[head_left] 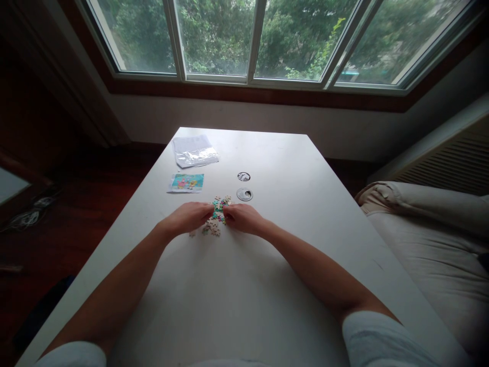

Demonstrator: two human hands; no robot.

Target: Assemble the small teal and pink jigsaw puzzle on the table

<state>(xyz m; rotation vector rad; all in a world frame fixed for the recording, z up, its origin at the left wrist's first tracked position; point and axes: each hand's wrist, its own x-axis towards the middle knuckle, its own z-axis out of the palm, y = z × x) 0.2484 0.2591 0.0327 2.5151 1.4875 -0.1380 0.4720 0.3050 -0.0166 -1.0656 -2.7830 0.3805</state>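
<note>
A small heap of jigsaw puzzle pieces (218, 203) lies on the white table (229, 285), some showing green and other colours, others pale side up. At its left edge is my left hand (191, 216), palm down, with curled, closed fingers among the pieces. From the right side my right hand (243, 217) reaches in, its fingers bent and pressed together close to the left fingertips. What either hand pinches is hidden or too small to make out. Pale pieces (212, 229) are scattered on the near side, below both hands.
A colourful cartoon picture card (187, 183) lies left of the heap. Behind it are paper sheets in a clear plastic sleeve (195, 151). Two round, flat discs (244, 194) sit right of centre. A beige sofa (416, 229) stands right of the table; a window is ahead.
</note>
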